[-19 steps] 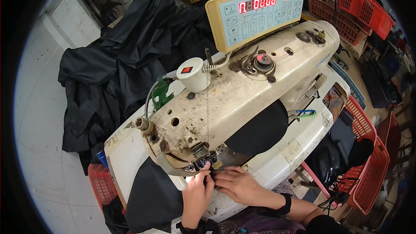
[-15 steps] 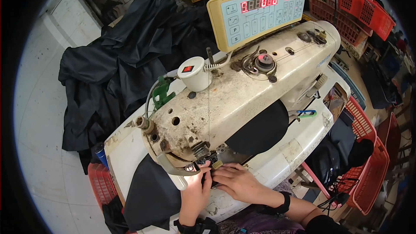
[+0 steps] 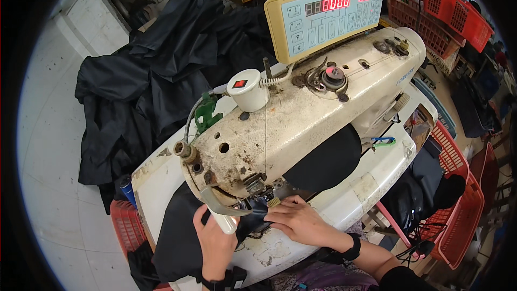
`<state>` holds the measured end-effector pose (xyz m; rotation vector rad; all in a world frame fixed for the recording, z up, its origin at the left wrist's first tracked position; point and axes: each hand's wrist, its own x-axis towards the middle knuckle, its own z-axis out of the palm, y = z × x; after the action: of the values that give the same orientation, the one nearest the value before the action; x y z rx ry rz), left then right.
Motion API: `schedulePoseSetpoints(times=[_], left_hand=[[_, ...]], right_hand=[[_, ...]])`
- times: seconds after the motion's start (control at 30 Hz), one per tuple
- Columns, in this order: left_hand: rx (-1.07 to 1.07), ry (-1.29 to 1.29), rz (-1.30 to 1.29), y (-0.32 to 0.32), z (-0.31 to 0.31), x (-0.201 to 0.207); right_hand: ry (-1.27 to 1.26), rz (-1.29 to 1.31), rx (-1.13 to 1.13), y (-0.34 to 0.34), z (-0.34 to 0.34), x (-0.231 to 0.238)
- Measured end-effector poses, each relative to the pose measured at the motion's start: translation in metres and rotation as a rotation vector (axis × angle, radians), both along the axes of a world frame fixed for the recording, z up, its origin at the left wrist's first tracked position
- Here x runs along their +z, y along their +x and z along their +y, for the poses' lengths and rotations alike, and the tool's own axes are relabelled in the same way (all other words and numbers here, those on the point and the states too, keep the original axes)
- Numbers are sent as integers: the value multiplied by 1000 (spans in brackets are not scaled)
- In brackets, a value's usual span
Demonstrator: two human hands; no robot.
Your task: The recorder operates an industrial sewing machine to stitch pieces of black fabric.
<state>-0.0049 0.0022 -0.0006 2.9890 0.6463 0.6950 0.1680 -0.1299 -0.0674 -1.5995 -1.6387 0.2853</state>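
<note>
A worn cream sewing machine (image 3: pixel 242 145) stands across the middle. Black fabric (image 3: pixel 180 231) lies under its needle end and spreads to the left, while another black piece (image 3: pixel 328 159) shows beneath the arm. My left hand (image 3: pixel 215 245) rests over the fabric beside the white-tipped lever (image 3: pixel 223 218), its visible fingers apart; the lever hides part of it. Close to the brass knob (image 3: pixel 273 202) by the needle, my right hand (image 3: pixel 301 223) has bent fingers and thumb closed on the fabric's edge. The needle's contact with the fabric is hidden.
A control panel (image 3: pixel 328 21) with a lit red display stands behind the machine. Crumpled black fabric (image 3: pixel 156 70) is heaped at the far left. Red baskets (image 3: pixel 455 153) are at the right, one holding black items. Blue and green snips (image 3: pixel 379 141) lie by the machine's arm.
My left hand has moved left and away from the needle area, its fingers spreading. My right hand stays nearly in place. The view has shifted slightly, and the display's red digits have changed.
</note>
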Motion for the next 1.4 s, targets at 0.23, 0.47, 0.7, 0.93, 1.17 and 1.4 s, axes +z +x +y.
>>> schedulePoseSetpoints(times=[0.23,0.47,0.7,0.93,1.17,1.4], left_hand=[[-34,-79,88,-14,-24,-1],[39,-306,164,-4,-27,1],[-48,-296,130,1,-26,1],[-75,-361,148,1,-23,-5],[-74,-281,149,9,-19,-3],[-37,-323,184,9,-15,-9]], right_hand=[[39,-83,14,0,-4,4],[51,-100,7,-2,-4,5],[71,-197,-101,-5,-6,-3],[87,-194,-112,-5,-7,-2],[40,-235,-123,-5,-3,-2],[-75,-275,-129,-6,-2,8]])
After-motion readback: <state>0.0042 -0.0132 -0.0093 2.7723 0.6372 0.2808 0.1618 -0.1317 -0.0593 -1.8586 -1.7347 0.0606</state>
